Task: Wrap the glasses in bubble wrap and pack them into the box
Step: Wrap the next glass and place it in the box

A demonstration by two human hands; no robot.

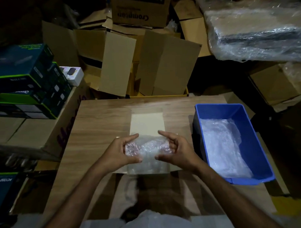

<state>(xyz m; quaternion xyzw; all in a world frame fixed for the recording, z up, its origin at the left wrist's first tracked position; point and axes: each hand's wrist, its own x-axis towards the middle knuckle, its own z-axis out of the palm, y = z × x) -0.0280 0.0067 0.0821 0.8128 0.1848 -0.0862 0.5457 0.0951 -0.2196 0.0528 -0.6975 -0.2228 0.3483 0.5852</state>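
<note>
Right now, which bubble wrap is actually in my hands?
The small bubble-wrap bundle over the open box, gripped between left hand and right hand; the other wrap lies in the blue bin.

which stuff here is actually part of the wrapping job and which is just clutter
In use: bubble-wrapped bundle, left hand, right hand, small box, blue bin of bubble wrap.

Lying about: stacked product boxes, empty cartons, plastic-wrapped package.
</note>
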